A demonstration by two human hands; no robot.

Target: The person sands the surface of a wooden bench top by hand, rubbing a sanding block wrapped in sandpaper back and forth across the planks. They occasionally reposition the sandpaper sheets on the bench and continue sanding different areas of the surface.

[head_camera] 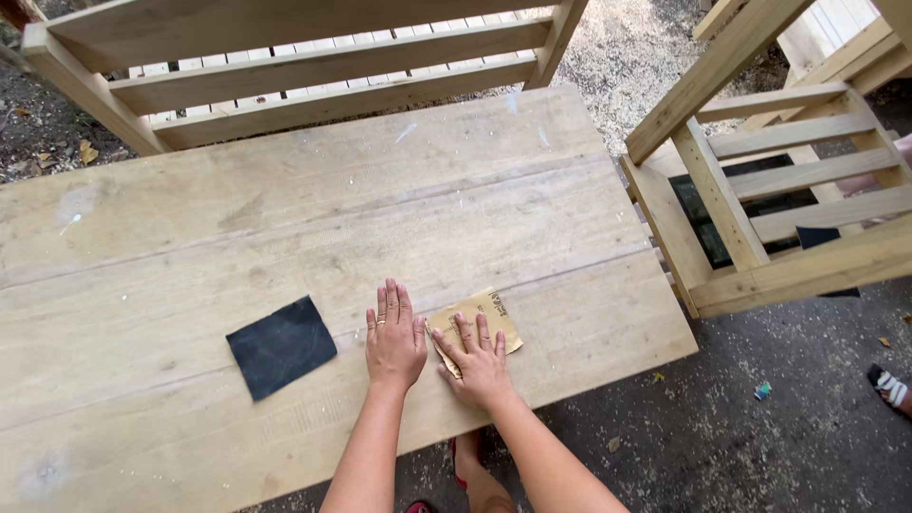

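Both palms lay flat near the front edge of the wooden tabletop. The right hand, fingers spread, pressed on a tan sheet of sandpaper, gripping nothing. The left hand rested open on bare wood beside it, near a black sheet.

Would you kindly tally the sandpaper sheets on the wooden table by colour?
Tan sheet, under the right hand: 1
Dark sheet, lying left of the left hand: 1
Total: 2
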